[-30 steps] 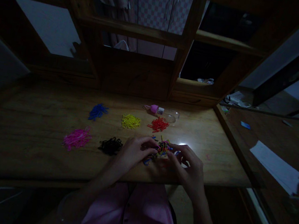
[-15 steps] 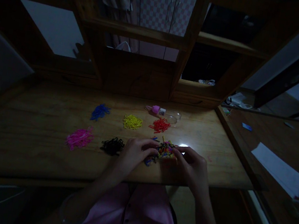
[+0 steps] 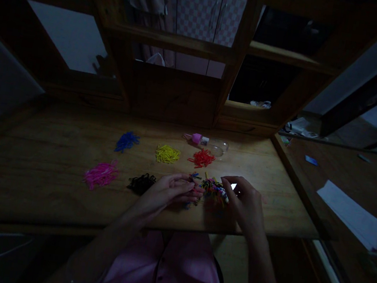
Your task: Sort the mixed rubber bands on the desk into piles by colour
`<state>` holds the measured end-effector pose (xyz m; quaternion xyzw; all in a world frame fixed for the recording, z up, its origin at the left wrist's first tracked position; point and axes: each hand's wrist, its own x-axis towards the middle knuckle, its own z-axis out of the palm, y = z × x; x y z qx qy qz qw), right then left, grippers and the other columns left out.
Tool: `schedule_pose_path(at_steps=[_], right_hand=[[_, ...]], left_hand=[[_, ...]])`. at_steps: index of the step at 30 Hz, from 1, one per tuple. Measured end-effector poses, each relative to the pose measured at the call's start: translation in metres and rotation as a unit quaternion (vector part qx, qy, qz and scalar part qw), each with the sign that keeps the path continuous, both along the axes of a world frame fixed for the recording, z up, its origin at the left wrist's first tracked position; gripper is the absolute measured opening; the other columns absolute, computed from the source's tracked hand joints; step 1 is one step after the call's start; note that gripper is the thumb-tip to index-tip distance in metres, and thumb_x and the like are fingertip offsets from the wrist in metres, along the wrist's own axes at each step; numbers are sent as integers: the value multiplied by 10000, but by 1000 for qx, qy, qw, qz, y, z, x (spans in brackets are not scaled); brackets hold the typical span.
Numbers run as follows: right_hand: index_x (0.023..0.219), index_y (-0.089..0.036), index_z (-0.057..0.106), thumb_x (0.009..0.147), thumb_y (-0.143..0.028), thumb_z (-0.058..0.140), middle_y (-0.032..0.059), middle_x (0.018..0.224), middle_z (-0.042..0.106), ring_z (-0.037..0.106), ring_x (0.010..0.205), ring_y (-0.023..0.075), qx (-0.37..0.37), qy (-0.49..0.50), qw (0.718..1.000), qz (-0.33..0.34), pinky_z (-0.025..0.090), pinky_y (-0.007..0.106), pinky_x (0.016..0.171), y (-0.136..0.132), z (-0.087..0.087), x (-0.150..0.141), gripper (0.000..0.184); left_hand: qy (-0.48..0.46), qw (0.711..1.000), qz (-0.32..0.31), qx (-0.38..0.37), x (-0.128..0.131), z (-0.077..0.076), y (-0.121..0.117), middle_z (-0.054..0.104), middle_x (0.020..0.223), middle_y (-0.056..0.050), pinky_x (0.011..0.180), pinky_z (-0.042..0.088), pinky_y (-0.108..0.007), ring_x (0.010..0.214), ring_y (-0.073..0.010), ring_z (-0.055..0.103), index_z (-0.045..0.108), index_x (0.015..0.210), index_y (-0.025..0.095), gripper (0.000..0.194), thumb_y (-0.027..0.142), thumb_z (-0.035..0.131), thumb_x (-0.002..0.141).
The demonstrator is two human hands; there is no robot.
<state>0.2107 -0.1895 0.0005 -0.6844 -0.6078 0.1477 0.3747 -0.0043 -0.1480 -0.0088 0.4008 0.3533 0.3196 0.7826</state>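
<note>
Left hand (image 3: pixel 168 191) and right hand (image 3: pixel 246 200) flank a mixed pile (image 3: pixel 215 189)

The mixed pile, small pieces of many colours, lies near the front edge of the desk (image 3: pixel 50 140). The left hand reaches over its left part, fingers stretched out side by side, thumb close above them; the right hand bends its fingers at the other side. Whether either grips a piece is too dark to tell.

Just left of the left hand is a black pile (image 3: pixel 141 184), with a pink pile (image 3: pixel 101 174) farther left. Behind, left to right, sit a blue pile (image 3: pixel 127 142), a yellow pile (image 3: pixel 167 154) and a red pile (image 3: pixel 202 158). A clear bottle (image 3: pixel 221 145) with a pink cap (image 3: pixel 196 138) lies behind the red.
</note>
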Motion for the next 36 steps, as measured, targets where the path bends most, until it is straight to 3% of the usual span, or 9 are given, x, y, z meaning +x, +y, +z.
schedule_pose_path(at_steps=[6, 12, 16, 21, 26, 29, 31, 36], right_hand=[[885, -206, 705, 903, -285, 580, 37, 850, 703, 610, 685, 152, 9, -5, 996, 86, 443, 259, 624, 12, 10, -14, 149], [921, -219, 691, 831, -264, 698, 2, 852, 701, 603, 703, 135, 28, 34, 983, 178, 430, 229, 621, 2, 15, -34, 101], [942, -226, 694, 799, -251, 734, 3, 879, 713, 606, 699, 137, 43, 20, 981, 187, 428, 230, 618, -3, 13, -38, 151], [912, -225, 707, 824, -133, 670, 2, 859, 712, 581, 624, 114, 53, 4, 983, 176, 421, 222, 586, -8, 11, -37, 132], [878, -218, 697, 852, -236, 660, -2, 757, 679, 528, 572, 111, 32, 25, 992, 123, 393, 223, 523, -17, 16, -22, 49], [891, -215, 684, 868, -301, 642, 3, 751, 670, 497, 546, 113, 35, 39, 996, 71, 375, 230, 497, -17, 14, -9, 98], [880, -209, 674, 869, -317, 638, 9, 780, 676, 505, 547, 114, 32, 30, 997, 59, 380, 235, 503, -12, 12, -3, 114], [858, -210, 659, 871, -224, 603, 13, 802, 686, 576, 613, 135, 18, -12, 994, 107, 411, 234, 556, 11, 3, -8, 60]], left_hand=[[-21, 999, 34, -15, -5, -4, -1, 704, 1088, -178, 904, 554, -374, 982, -253, 695, 592, 1031, 117, 266, 266, 686, 830], [-13, 997, 82, -5, -1, 0, -2, 736, 950, -104, 823, 577, -297, 789, -168, 716, 608, 974, 123, 247, 220, 729, 781], [9, 995, 95, -1, 4, 1, -3, 741, 882, -79, 748, 577, -243, 774, -154, 710, 616, 957, 125, 269, 251, 749, 759], [10, 995, 95, -4, 9, -1, -7, 745, 926, -105, 764, 579, -281, 798, -183, 722, 576, 991, 139, 289, 284, 723, 789], [-58, 991, 120, -26, 4, -4, -9, 740, 936, -111, 822, 573, -306, 835, -191, 718, 584, 968, 130, 208, 218, 688, 811], [-110, 984, 122, -72, -5, -5, -5, 732, 890, -105, 779, 578, -268, 802, -178, 710, 629, 903, 101, 93, 107, 618, 811], [-156, 971, 133, -126, -11, -6, -2, 720, 834, -104, 746, 580, -251, 758, -167, 702, 645, 843, 84, 126, 53, 527, 810], [-237, 919, 200, -244, -21, -4, -1, 699, 824, -139, 773, 592, -300, 800, -200, 696, 652, 834, 64, 230, 98, 425, 838]])
